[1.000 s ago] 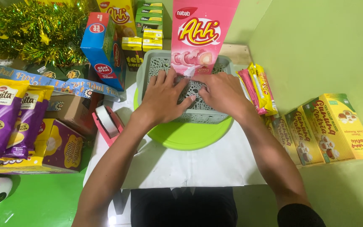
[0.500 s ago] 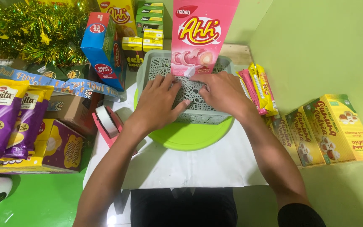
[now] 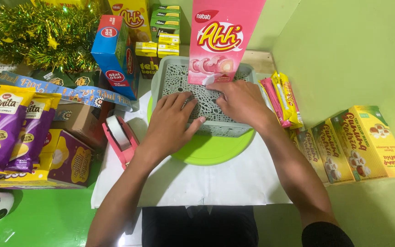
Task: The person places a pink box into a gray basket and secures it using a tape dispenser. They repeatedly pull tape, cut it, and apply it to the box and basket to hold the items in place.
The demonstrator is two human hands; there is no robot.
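Head view: left hand (image 3: 172, 120) drawn back slightly across grey lattice basket (image 3: 205, 98) on green plate (image 3: 206, 148), fingers spread flat; right hand (image 3: 243, 104) unmoved, fingers together, pressing tape at pink box (image 3: 220, 41).

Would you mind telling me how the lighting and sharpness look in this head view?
Head view: even, bright light, with soft shadows under the left hand and right hand on the grey basket; a glare spot on the green floor; the pink box is sharp; edges bend slightly.
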